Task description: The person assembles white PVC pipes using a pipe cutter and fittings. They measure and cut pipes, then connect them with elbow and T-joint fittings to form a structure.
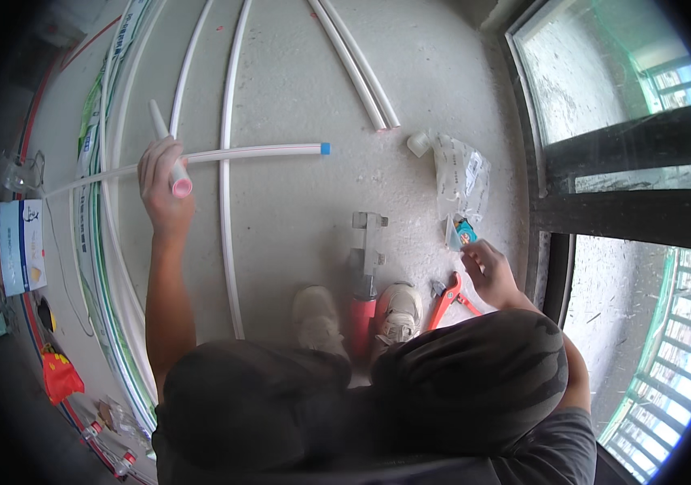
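My left hand grips a short white plastic pipe with a pink inner wall, its cut end tilted toward me. Behind that hand runs a long white pipe with a blue end. My right hand, fingers curled, is low beside a teal tape measure; whether it touches it I cannot tell. An orange-red pipe cutter lies just below that hand. Between my shoes is a red-handled pipe fusion welder with metal dies on its flat plate.
A clear plastic bag and a white pipe fitting lie on the concrete floor at right, near the window frame. Two pipes lie ahead. Wrapped pipes, a box and a red bag are at left.
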The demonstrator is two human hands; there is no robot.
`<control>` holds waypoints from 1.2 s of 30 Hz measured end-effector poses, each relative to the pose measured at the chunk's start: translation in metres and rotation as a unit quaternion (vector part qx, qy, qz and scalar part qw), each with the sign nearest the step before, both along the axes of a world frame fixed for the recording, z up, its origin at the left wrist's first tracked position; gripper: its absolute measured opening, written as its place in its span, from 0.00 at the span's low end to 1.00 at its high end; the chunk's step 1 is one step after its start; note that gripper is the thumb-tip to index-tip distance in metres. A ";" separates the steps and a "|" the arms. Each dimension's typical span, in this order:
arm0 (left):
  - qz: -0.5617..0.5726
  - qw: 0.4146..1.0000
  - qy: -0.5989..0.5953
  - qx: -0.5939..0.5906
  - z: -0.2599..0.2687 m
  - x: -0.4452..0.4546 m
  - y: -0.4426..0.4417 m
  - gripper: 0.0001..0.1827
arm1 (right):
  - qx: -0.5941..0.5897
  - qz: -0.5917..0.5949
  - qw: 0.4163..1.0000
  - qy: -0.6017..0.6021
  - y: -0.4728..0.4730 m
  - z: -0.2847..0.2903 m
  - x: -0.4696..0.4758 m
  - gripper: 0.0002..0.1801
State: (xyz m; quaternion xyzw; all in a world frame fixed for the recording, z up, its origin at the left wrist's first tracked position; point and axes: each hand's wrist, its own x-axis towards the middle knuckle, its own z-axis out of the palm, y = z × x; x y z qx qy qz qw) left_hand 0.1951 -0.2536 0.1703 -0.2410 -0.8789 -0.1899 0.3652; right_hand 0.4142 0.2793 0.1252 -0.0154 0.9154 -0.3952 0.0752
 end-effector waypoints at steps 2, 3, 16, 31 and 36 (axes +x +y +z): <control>-0.057 0.998 0.021 -0.022 0.035 0.019 0.028 0.09 | 0.106 0.004 0.993 -0.043 -0.011 -0.002 -0.029 0.11; -0.097 0.995 0.018 -0.014 0.045 0.029 0.043 0.08 | 0.159 -0.002 0.986 -0.054 -0.005 -0.008 -0.032 0.11; -0.015 1.000 -0.020 0.008 0.018 0.094 0.048 0.09 | -0.099 0.012 0.993 -0.067 -0.046 0.016 -0.092 0.10; 0.066 0.985 -0.107 0.121 -0.063 0.105 0.030 0.10 | 0.414 0.092 0.904 -0.053 -0.050 -0.090 -0.249 0.23; 0.058 0.979 -0.147 0.127 -0.060 0.112 0.025 0.10 | 0.396 0.053 0.916 -0.045 -0.068 -0.066 -0.258 0.20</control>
